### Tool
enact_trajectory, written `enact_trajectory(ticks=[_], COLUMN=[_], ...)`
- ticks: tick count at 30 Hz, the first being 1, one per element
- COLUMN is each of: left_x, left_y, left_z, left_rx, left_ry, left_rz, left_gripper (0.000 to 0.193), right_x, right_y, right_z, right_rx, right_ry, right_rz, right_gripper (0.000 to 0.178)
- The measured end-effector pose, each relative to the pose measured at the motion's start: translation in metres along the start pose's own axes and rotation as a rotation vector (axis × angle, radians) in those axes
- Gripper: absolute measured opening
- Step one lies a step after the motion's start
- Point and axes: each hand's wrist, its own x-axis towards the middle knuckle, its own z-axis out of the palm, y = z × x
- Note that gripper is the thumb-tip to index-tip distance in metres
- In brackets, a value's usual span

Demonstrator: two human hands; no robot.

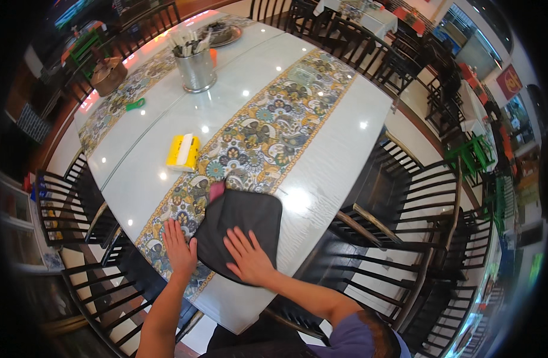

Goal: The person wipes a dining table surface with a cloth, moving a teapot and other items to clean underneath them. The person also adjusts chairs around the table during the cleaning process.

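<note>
A folded black cloth item [263,213] with rounded corners lies flat near the front edge of the table; its exact kind cannot be made out. A bit of pink material [217,190] pokes out at its far left corner. My right hand [249,258] rests on the black cloth, palm down, fingers spread. At the cloth's left edge my left hand [180,247] lies flat over the patterned runner [250,134], fingers stretched out and holding nothing. Beyond the hands sits a yellow packet of tissues [183,153] with a white tissue showing on top.
A metal bucket of utensils [195,71] stands farther back, with a round tray [222,34] behind it. A green-handled object [135,104] and a copper-coloured pot [109,74] are at the far left. Dark wooden chairs [399,224] surround the white table [351,134].
</note>
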Motion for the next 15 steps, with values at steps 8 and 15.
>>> enact_trajectory(ticks=[8,15], left_x=[-0.007,-0.004], left_y=[-0.01,0.008], left_z=[0.004,0.0], left_rx=[0.063,0.06], left_ry=[-0.035,-0.107], left_rz=[0.001,-0.031], left_gripper=[0.072,0.073], right_x=[-0.02,0.08], right_y=[0.222,0.379], right_z=[-0.081,-0.084], right_rx=[-0.252,-0.445], right_ry=[0.297,0.452], right_rz=[0.305,1.075], right_gripper=[0.068,0.08])
